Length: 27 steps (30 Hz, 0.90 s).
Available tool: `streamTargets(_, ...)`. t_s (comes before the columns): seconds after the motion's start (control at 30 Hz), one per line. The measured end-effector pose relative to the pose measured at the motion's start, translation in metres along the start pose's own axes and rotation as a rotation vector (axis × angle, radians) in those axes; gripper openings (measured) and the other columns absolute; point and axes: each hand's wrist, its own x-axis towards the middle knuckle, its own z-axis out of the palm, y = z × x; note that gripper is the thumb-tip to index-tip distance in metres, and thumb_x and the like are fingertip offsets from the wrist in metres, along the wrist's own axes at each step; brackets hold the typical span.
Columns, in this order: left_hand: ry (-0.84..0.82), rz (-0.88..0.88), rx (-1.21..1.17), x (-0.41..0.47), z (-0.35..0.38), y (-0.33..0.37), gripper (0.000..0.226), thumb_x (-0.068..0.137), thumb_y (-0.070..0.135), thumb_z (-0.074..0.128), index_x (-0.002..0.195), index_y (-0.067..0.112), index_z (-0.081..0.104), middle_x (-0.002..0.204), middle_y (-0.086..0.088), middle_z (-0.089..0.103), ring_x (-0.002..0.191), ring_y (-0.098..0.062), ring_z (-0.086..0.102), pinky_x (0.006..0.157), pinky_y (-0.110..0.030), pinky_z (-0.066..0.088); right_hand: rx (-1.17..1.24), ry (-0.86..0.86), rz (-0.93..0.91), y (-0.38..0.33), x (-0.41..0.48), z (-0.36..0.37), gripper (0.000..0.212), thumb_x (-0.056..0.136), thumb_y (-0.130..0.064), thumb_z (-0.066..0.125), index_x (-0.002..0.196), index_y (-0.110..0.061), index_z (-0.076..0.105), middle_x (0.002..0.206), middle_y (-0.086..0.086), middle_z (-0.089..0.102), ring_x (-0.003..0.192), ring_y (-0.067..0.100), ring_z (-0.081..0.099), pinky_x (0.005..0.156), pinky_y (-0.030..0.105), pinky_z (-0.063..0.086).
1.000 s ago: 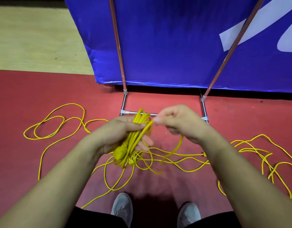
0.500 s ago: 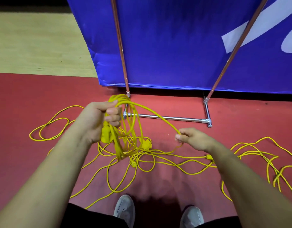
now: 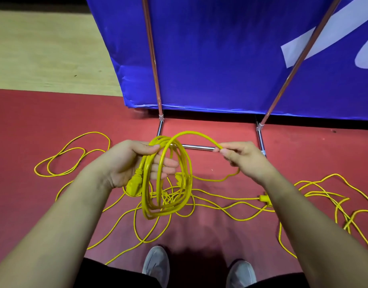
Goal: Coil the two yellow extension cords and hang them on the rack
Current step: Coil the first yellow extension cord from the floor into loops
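At centre frame the left hand (image 3: 127, 163) grips a hanging coil of yellow cord (image 3: 168, 183) (its plug (image 3: 135, 185) dangling by the wrist), while the right hand (image 3: 241, 159) pinches the next loop between thumb and fingertips, loose cord (image 3: 231, 213) sprawled across the red floor (image 3: 23, 204) below the rack (image 3: 197, 146).

— What stands at the back?
— A blue banner (image 3: 220, 59), with white shapes (image 3: 316, 36) on its right part.
— And underfoot?
— Red flooring (image 3: 54, 113) nearby, with pale wooden boards (image 3: 44, 48) beyond it at upper left.
— Anything lower down?
— Two grey shoes (image 3: 157, 265), toes pointing forward and set apart, and black clothing (image 3: 116, 275) along the bottom edge.
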Motion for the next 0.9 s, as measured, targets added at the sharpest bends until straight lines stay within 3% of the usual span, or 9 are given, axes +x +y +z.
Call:
streamTargets(0.1,-0.126,-0.082,-0.031,0.000,0.015,0.001,0.023,0.078,0.015,0.055,0.091,0.000,0.066,0.091,-0.028,0.071,0.069,-0.033,0.072,0.055,-0.034,0.059,-0.114,-0.160,-0.064,-0.023,-0.002,0.016,0.018,0.092,-0.005,0.060,0.097,-0.012,0.076,0.055,-0.017,0.056,0.053,0.000,0.044,0.055,0.013,0.034)
streamTargets(0.17,-0.154,-0.092,-0.015,0.000,0.023,0.001,0.015,0.079,0.014,0.054,0.086,0.003,0.061,0.083,-0.025,0.072,0.058,-0.027,0.070,0.050,-0.030,0.057,-0.177,-0.223,-0.122,-0.042,-0.003,0.028,0.017,0.091,-0.006,0.063,0.100,-0.010,0.076,0.076,-0.024,0.068,0.070,-0.009,0.059,0.067,0.007,0.040)
streamTargets(0.23,-0.137,-0.075,0.011,0.001,0.026,-0.001,0.012,0.080,0.013,0.054,0.085,0.004,0.059,0.079,-0.022,0.071,0.054,-0.025,0.068,0.048,-0.028,0.055,-0.220,-0.268,-0.174,-0.059,-0.007,0.037,0.015,0.089,-0.011,0.065,0.099,-0.013,0.076,0.087,-0.011,0.073,0.079,-0.001,0.063,0.074,0.015,0.047)
streamTargets(0.37,-0.166,-0.065,0.098,-0.001,0.031,-0.005,0.016,0.078,0.014,0.056,0.084,0.002,0.063,0.070,-0.019,0.069,0.046,-0.023,0.063,0.044,-0.025,0.051,-0.269,-0.200,-0.234,-0.076,-0.014,0.055,0.008,0.085,-0.023,0.071,0.085,-0.015,0.070,0.072,0.005,0.069,0.068,0.020,0.059,0.067,0.035,0.049)
streamTargets(0.53,-0.224,-0.099,-0.023,-0.002,0.031,-0.003,0.009,0.082,0.013,0.050,0.079,0.005,0.053,0.048,0.001,0.038,0.034,-0.010,0.032,0.038,-0.018,0.030,-0.232,-0.236,-0.113,-0.052,-0.005,0.035,0.023,0.080,-0.023,0.076,0.075,-0.008,0.059,0.058,-0.002,0.054,0.053,0.005,0.042,0.050,0.017,0.036)
streamTargets(0.63,-0.248,-0.085,-0.140,-0.003,0.023,0.002,0.018,0.074,0.016,0.064,0.080,0.004,0.053,0.048,0.003,0.035,0.034,-0.007,0.030,0.037,-0.018,0.030,-0.404,-0.349,-0.012,-0.005,-0.003,0.013,0.029,0.084,-0.019,0.073,0.067,-0.015,0.050,0.069,-0.001,0.047,0.062,0.006,0.039,0.060,0.029,0.037)
streamTargets(0.7,-0.297,-0.072,-0.177,-0.004,0.015,0.005,0.028,0.064,0.017,0.078,0.078,0.004,0.057,0.048,0.003,0.038,0.034,-0.008,0.033,0.038,-0.020,0.033,-0.379,-0.342,0.105,0.019,-0.007,0.001,0.022,0.088,-0.018,0.068,0.073,-0.010,0.055,0.073,0.000,0.052,0.067,0.008,0.044,0.068,0.036,0.041)
streamTargets(0.8,-0.287,-0.046,-0.087,-0.007,0.010,0.007,0.042,0.049,0.023,0.088,0.077,0.004,0.062,0.050,-0.003,0.045,0.036,-0.015,0.042,0.040,-0.023,0.040,-0.078,-0.187,0.160,0.023,-0.012,-0.010,0.017,0.092,-0.014,0.062,0.083,-0.001,0.065,0.063,0.001,0.058,0.064,0.014,0.056,0.068,0.027,0.044)
streamTargets(0.9,-0.243,-0.057,-0.001,-0.005,0.012,0.003,0.052,0.036,0.025,0.093,0.075,0.002,0.067,0.059,-0.016,0.060,0.042,-0.026,0.057,0.041,-0.026,0.049,-0.070,-0.088,0.077,-0.002,-0.008,-0.010,0.017,0.092,-0.017,0.063,0.100,-0.008,0.075,0.053,-0.009,0.052,0.051,0.007,0.042,0.053,0.019,0.036)
